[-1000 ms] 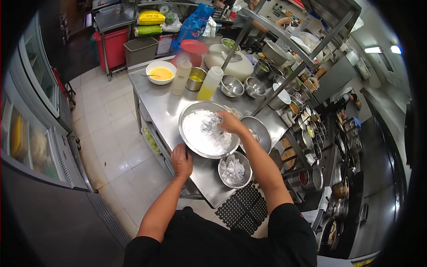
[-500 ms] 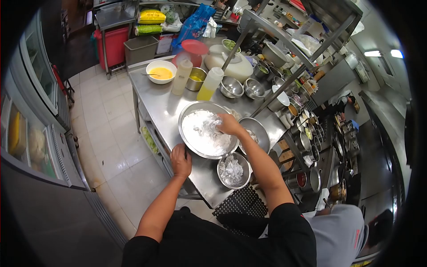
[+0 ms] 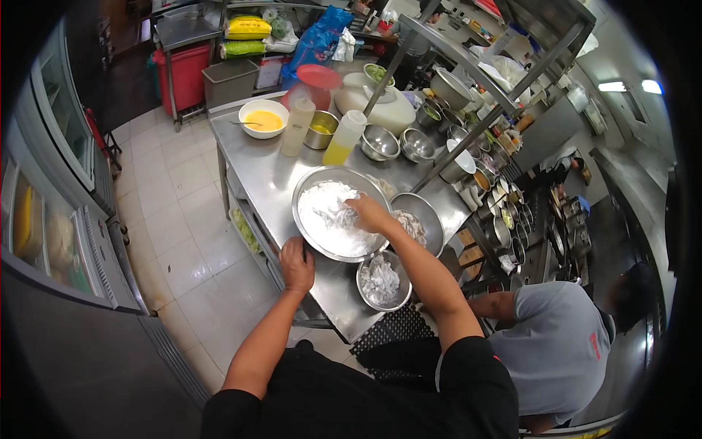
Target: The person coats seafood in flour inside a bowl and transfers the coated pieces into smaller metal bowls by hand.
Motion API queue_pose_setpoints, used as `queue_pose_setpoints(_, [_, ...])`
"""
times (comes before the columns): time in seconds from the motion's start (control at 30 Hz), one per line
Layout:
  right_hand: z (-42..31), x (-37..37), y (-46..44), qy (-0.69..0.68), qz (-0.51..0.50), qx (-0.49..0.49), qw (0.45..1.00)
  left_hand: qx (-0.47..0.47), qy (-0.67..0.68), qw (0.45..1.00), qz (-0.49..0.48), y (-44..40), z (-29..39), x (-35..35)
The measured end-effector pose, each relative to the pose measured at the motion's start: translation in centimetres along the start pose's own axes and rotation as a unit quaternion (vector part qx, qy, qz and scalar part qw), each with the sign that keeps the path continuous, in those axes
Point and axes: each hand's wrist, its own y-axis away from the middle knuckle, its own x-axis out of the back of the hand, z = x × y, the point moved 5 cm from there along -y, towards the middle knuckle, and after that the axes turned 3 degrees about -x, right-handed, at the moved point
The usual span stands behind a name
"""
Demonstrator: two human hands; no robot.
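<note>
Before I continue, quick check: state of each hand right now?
Left hand: curled at the edge of the table; any hold cannot be told.
Right hand: inside the large bowl, at the white powder; grip cannot be told.

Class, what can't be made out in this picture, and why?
Head view: anything inside the right hand, hidden by the hand and powder.
Head view: part of the bowl beyond the right forearm, covered by it.
Head view: lettering on the grey shirt, too small and blurred.
</note>
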Motion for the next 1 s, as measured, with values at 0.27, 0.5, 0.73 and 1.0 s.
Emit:
queue_pose_setpoints(0.27, [-1.7, 2.0, -0.2, -0.033, 0.081, -0.034, 0.996, 0.001, -0.007, 1.000, 0.001, 0.1, 0.1, 0.1])
queue_pose_setpoints(0.5, [-5.5, -0.4, -1.7, 0.008, 0.060, -0.126, 0.990, 0.003, -0.002, 1.000, -0.004, 0.1, 0.1, 0.1])
queue_pose_setpoints(0.73, [-1.2, 2.4, -1.3, -0.011, 0.158, -0.023, 0.987, -0.007, -0.005, 1.000, 0.008, 0.1, 0.2, 0.1])
queue_pose_setpoints(1.0, [-0.6, 12.0, 2.6, -0.217, 0.185, -0.093, 0.954, -0.002, 0.001, 1.000, -0.003, 0.3, 0.1, -0.2])
